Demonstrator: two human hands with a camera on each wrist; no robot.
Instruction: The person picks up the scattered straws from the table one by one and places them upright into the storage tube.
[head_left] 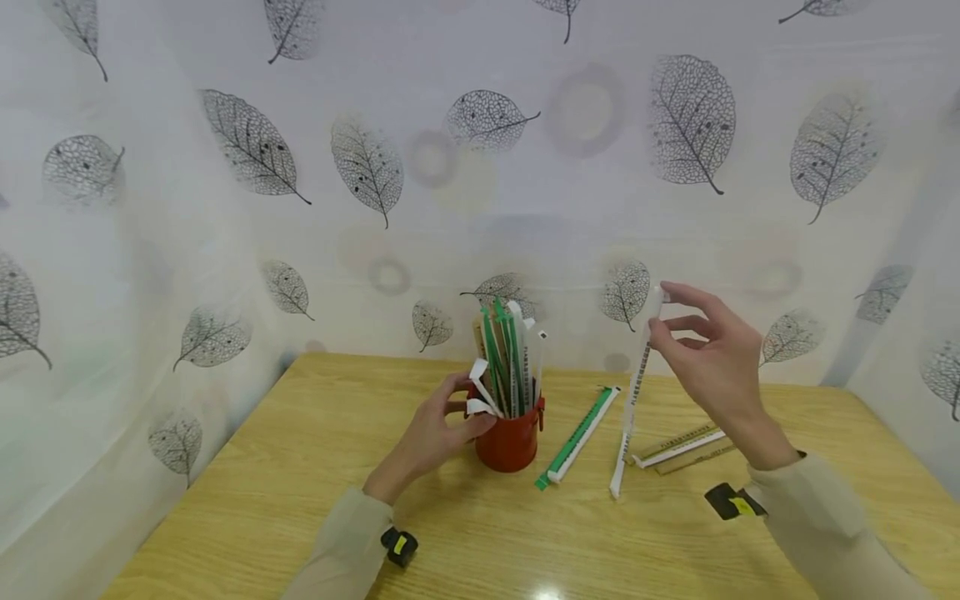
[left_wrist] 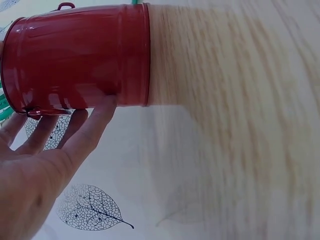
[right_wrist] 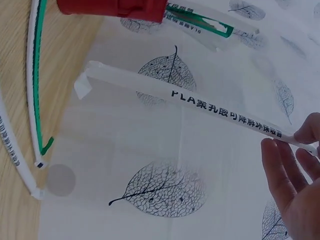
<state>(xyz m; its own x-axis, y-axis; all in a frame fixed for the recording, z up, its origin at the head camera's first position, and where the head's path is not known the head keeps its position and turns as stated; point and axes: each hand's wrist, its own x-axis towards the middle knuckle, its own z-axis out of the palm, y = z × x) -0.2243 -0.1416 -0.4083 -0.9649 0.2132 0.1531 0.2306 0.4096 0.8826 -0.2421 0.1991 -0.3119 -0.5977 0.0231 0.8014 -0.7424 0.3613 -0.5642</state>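
Note:
A small red metal bucket (head_left: 506, 446) stands upright on the table, packed with paper-wrapped drinking straws (head_left: 516, 358) in green, white and brown. My left hand (head_left: 429, 435) holds the bucket at its left side, thumb in front and fingers around the back; the left wrist view shows fingertips (left_wrist: 106, 106) against the red wall. Raised to the right of the bucket, my right hand (head_left: 716, 358) pinches the upper end of a white-wrapped straw (right_wrist: 215, 109) between thumb and fingers. That straw slants downward, with dark printing along the wrapper.
Between bucket and right hand lie a green straw (head_left: 583, 433) and a white one along it. Several brown and white straws (head_left: 678, 443) rest beneath the right forearm. Behind the wooden table (head_left: 480, 550) hangs a leaf-patterned sheet (head_left: 480, 208).

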